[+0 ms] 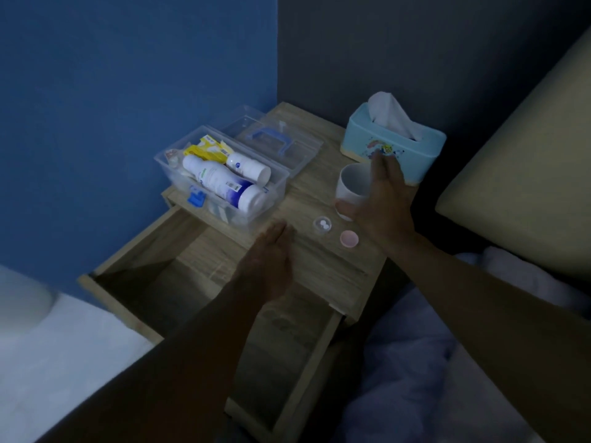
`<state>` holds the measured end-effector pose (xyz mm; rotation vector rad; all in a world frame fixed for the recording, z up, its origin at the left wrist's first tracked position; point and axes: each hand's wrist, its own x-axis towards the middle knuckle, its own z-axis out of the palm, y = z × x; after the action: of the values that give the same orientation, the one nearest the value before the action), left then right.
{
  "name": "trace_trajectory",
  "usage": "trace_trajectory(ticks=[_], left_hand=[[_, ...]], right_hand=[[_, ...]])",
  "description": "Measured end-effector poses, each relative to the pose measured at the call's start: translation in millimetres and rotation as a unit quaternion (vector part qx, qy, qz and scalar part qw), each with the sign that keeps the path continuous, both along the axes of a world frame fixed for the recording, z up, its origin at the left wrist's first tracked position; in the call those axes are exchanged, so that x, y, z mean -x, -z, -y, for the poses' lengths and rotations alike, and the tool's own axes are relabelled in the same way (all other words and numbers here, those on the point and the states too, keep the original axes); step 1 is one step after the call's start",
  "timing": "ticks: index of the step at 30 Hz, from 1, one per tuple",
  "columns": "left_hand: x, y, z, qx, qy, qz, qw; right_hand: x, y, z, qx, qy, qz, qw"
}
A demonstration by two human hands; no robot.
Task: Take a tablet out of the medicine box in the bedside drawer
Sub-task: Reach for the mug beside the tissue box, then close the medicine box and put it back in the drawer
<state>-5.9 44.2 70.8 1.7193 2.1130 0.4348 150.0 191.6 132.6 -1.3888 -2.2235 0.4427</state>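
the clear plastic medicine box (224, 177) sat open on the wooden bedside table (323, 260), its lid (275, 139) with a blue handle folded back toward 1 o'clock. white bottles (220, 182) and a yellow packet (208, 148) lay inside it. the drawer (198, 282) below stood pulled out. at 3 o'clock of the box, a small clear container (323, 225) held two white tablets (323, 224), with a pink cap (349, 239) just beside it. the left hand (268, 260) hovered over the table's front edge, fingers spread and holding nothing. the right hand (380, 199) was open around a white cup (353, 190), thumb at its base; whether it gripped could not be told. a light blue tissue box (393, 145) stood at 12 o'clock of the cup.
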Motion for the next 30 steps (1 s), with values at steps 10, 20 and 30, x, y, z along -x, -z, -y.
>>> trace_trajectory(ticks=[10, 20, 30], left_hand=[[40.7, 1.2, 67.3, -0.068, -0.185, 0.054, 0.979], [126.3, -17.0, 41.3, -0.156, -0.231, 0.04, 0.96], [136.1, -5.7, 22.1, -0.18, -0.181, 0.027, 0.966]], right_hand=[[69.7, -3.4, 47.7, -0.029, -0.173, -0.06, 0.983], [141.6, 12.1, 1.7, 0.213, 0.141, -0.146, 0.956], [153.6, 14.4, -30.6, 0.156, 0.204, -0.366, 0.894]])
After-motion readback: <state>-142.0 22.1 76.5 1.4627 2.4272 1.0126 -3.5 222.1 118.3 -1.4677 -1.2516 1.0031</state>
